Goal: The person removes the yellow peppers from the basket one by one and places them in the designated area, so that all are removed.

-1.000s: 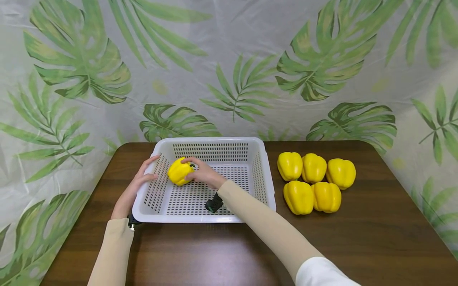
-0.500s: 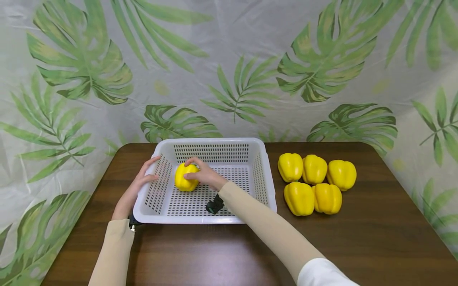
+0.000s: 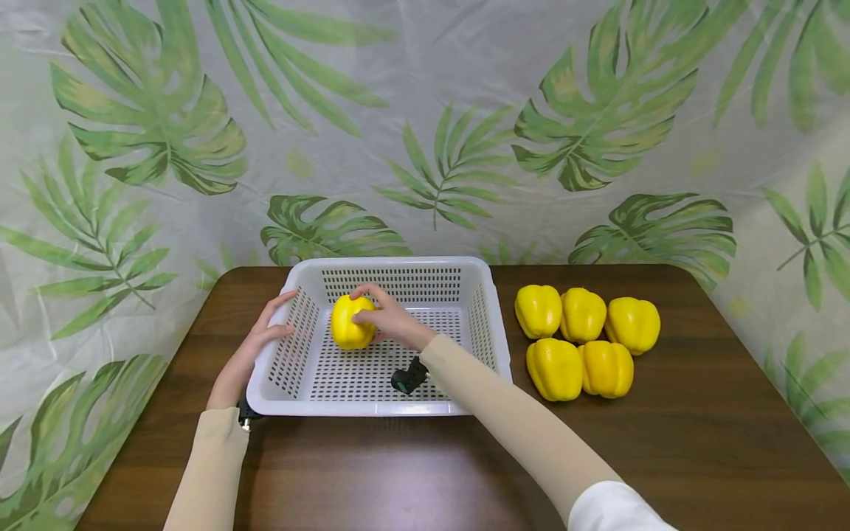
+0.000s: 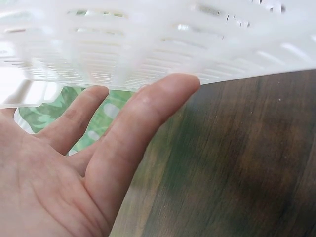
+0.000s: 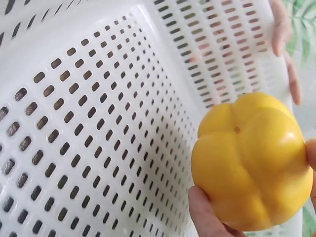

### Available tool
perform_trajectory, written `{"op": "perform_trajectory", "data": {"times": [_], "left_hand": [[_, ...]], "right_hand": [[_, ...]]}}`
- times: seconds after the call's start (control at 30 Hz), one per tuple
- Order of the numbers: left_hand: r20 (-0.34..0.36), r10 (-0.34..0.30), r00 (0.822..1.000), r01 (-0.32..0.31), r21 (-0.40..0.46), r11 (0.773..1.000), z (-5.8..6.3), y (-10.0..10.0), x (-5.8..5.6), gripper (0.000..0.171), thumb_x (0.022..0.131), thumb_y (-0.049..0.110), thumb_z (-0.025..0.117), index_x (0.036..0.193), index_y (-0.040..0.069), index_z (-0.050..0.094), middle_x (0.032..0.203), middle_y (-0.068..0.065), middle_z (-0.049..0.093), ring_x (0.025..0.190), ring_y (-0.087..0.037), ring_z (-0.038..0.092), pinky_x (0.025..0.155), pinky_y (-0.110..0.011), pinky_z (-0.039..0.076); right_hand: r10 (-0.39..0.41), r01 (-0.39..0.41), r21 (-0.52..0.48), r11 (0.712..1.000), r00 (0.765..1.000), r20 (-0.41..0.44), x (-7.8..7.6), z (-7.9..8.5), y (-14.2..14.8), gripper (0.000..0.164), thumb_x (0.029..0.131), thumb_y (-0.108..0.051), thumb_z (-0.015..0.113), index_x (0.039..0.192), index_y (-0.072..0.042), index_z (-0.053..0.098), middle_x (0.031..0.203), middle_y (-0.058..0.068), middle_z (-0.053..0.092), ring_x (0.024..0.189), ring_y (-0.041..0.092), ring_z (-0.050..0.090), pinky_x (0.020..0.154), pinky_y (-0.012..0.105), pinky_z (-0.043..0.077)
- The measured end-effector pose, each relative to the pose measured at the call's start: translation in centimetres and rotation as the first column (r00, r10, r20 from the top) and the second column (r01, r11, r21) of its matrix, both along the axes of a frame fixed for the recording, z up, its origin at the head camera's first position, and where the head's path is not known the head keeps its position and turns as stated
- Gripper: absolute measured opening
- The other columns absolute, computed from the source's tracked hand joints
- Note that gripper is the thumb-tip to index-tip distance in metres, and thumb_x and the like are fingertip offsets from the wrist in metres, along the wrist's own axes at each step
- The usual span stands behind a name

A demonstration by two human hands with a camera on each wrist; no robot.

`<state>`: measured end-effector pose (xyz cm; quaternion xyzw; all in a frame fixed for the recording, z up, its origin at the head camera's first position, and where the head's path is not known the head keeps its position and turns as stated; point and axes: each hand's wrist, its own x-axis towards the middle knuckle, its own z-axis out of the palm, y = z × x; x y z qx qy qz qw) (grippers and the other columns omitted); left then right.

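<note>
In the head view, my right hand point(image 3: 392, 321) holds a yellow bell pepper point(image 3: 350, 323) inside the white slotted plastic basket point(image 3: 502, 369), left of its middle. The right wrist view has the lobed end of that bell pepper point(image 5: 252, 163) facing the camera, with fingertips on two of its sides. My left hand point(image 3: 249, 350) rests against the basket's left side, its fingertips at the rim. Seen from the left wrist, the fingers point(image 4: 148, 113) are fairly straight and touch the pale wall point(image 4: 123, 54). Whether the pepper touches the basket floor, I cannot tell.
Several yellow bell peppers point(image 3: 556, 369) stand grouped on the brown wooden table point(image 3: 697, 435), right of the basket. A black device point(image 3: 409, 376) sits at my right wrist, over the basket. Behind the table hangs a leaf-patterned cloth point(image 3: 451, 88).
My right hand has moved the bell pepper rightward, away from the basket's left wall, and turned it. The left hand and the peppers on the table stay where they were.
</note>
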<state>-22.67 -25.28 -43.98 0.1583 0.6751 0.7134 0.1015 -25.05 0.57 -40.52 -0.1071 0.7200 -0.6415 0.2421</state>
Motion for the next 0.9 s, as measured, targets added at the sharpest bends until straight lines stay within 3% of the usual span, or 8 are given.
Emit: {"op": "perform_trajectory", "data": {"times": [0.2, 0.43, 0.7, 0.9], "left_hand": [[0.0, 0.008, 1.0, -0.008, -0.012, 1.0, 0.2, 0.1, 0.2, 0.06, 0.094, 0.001, 0.036, 0.141, 0.038, 0.036, 0.15, -0.028, 0.01, 0.123, -0.042, 0.032, 0.081, -0.036, 0.05], [-0.018, -0.007, 1.0, 0.007, 0.013, 1.0, 0.0, 0.1, 0.0, 0.061, 0.094, -0.001, 0.036, 0.143, 0.035, 0.035, 0.149, -0.03, 0.008, 0.122, -0.043, 0.035, 0.082, -0.037, 0.05], [-0.016, -0.014, 1.0, 0.015, 0.05, 0.999, -0.1, 0.1, 0.0, 0.062, 0.093, -0.003, 0.037, 0.143, 0.034, 0.036, 0.15, -0.03, 0.006, 0.116, -0.025, 0.046, 0.082, -0.036, 0.05], [-0.023, -0.007, 1.0, 0.008, 0.06, 0.998, 0.0, 0.2, -0.1, 0.062, 0.093, -0.004, 0.037, 0.142, 0.034, 0.038, 0.148, -0.03, 0.008, 0.113, -0.019, 0.049, 0.082, -0.035, 0.05]], "right_hand": [[0.016, -0.016, -0.015, 1.0, 1.0, 0.005, 0.2, 0.9, 1.1, 0.036, 0.093, -0.009, 0.057, 0.126, -0.019, 0.048, 0.145, 0.012, 0.032, 0.117, 0.038, 0.048, 0.088, 0.057, 0.045], [0.019, -0.018, -0.057, 0.998, 0.999, 0.029, 0.2, 1.6, 2.4, 0.038, 0.092, -0.009, 0.057, 0.127, -0.02, 0.047, 0.142, 0.013, 0.033, 0.105, 0.041, 0.054, 0.087, 0.057, 0.046], [-0.018, 0.022, -0.087, 0.996, 0.999, 0.05, 0.2, 1.7, 4.1, 0.036, 0.093, -0.005, 0.055, 0.126, -0.018, 0.048, 0.141, 0.014, 0.035, 0.104, 0.042, 0.055, 0.084, 0.06, 0.046], [-0.013, 0.016, -0.088, 0.996, 0.999, 0.03, 0.6, 2.3, 5.5, 0.037, 0.094, -0.007, 0.053, 0.13, -0.017, 0.046, 0.141, 0.015, 0.034, 0.107, 0.045, 0.054, 0.084, 0.061, 0.045]]}}
